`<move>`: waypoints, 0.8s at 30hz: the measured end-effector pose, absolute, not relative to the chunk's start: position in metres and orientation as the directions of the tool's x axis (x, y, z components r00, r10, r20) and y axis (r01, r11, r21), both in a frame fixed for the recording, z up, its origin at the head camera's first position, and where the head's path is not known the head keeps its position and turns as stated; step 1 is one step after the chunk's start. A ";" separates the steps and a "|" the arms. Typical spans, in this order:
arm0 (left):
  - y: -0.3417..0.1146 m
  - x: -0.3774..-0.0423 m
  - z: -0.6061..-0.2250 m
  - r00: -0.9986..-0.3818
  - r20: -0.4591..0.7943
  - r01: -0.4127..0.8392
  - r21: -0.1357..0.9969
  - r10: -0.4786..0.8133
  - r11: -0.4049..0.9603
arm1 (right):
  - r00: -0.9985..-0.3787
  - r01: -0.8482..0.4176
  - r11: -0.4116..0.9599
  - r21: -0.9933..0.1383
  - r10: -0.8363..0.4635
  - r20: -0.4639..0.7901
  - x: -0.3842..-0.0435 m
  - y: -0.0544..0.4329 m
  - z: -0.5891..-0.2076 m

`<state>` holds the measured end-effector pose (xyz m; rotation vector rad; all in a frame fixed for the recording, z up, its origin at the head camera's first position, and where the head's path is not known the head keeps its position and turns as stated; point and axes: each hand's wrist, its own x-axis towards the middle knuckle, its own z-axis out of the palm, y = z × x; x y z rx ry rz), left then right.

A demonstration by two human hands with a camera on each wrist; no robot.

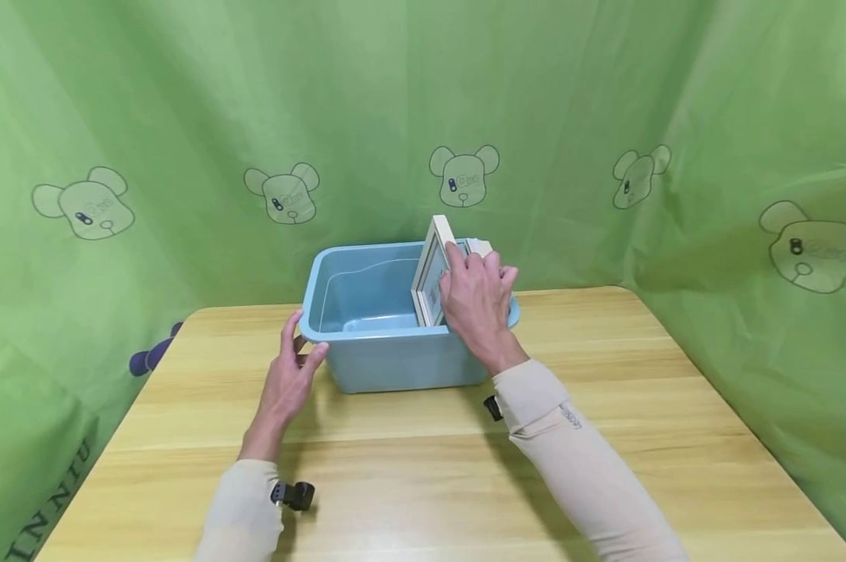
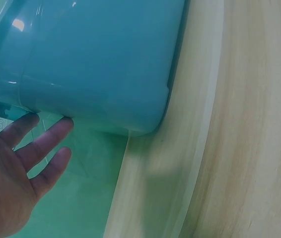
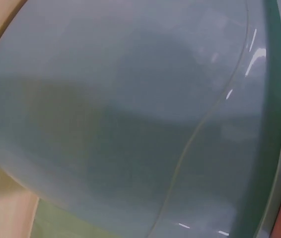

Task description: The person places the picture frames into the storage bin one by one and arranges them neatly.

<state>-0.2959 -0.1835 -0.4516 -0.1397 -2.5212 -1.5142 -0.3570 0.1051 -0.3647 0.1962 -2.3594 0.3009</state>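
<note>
A light blue plastic tub (image 1: 402,359) stands on the table. My left hand (image 1: 293,378) is at its front left corner, the thumb by the front wall and the other fingers by the left side. In the left wrist view, spread and nearly straight fingers (image 2: 46,144) touch the tub's wall. My right hand (image 1: 479,300) grips a white picture frame (image 1: 428,273) that stands tilted in the right half of the tub. The hand hides much of the frame. Behind that hand a second white piece (image 1: 479,247) shows above the rim; its kind cannot be told.
The tub stands on a wooden table (image 1: 395,468) near its back edge. A green curtain (image 1: 367,94) with bear-head prints hangs behind and on both sides. Something purple (image 1: 152,357) shows past the table's left edge.
</note>
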 end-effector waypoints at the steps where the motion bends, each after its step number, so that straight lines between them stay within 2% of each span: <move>1: -0.184 -0.296 -0.452 -0.976 0.217 0.181 0.862 -0.022 0.473 | -0.721 -0.223 0.963 -0.148 -0.061 0.690 -0.357 0.105 -0.366; 7: -0.184 -0.296 -0.452 -0.976 0.217 0.184 0.864 -0.017 0.468 | -0.770 -0.185 0.980 -0.075 -0.097 0.631 -0.360 0.102 -0.362; 11: -0.185 -0.296 -0.452 -0.975 0.220 0.184 0.867 -0.025 0.463 | -0.798 -0.184 0.980 -0.072 -0.106 0.594 -0.362 0.098 -0.358; 16: -0.184 -0.296 -0.453 -0.975 0.223 0.190 0.867 -0.016 0.461 | -0.813 -0.169 0.982 -0.082 -0.092 0.575 -0.363 0.095 -0.361; 24: -0.185 -0.297 -0.453 -0.974 0.225 0.190 0.865 -0.022 0.464 | -0.844 -0.133 0.991 -0.006 -0.110 0.526 -0.363 0.090 -0.360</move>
